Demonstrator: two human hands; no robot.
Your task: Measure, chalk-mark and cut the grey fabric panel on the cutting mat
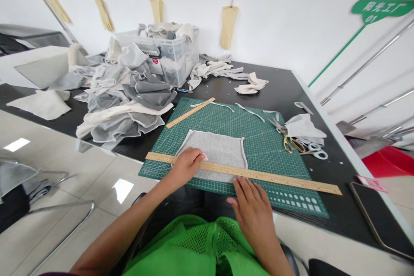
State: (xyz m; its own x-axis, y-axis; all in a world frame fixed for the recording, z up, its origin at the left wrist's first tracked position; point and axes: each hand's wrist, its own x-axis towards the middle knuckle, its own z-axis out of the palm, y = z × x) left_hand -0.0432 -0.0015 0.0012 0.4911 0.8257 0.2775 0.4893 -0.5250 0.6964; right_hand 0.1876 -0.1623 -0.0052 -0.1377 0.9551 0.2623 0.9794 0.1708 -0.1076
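Observation:
A piece of grey knit fabric (220, 144) lies flat on the green cutting mat (268, 155). Across its lower part runs a long wooden ruler (278, 177), whose right end reaches past the mat. My left hand (185, 167) rests on the ruler with its fingers closed around a small pink piece (204, 156), mostly hidden by the fingers; its exact kind I cannot make out. Flat at the ruler's lower edge, by the fabric's bottom right corner, is my right hand (254, 200), fingers extended and thumb apart.
A shorter ruler (190, 112) and fabric strips lie on the mat's far side. Gold-handled scissors (289, 140) and white-handled scissors (315, 151) are at right, a phone (381, 215) nearer. Heaped cloth (126, 90) and a clear bin (176, 60) stand at left.

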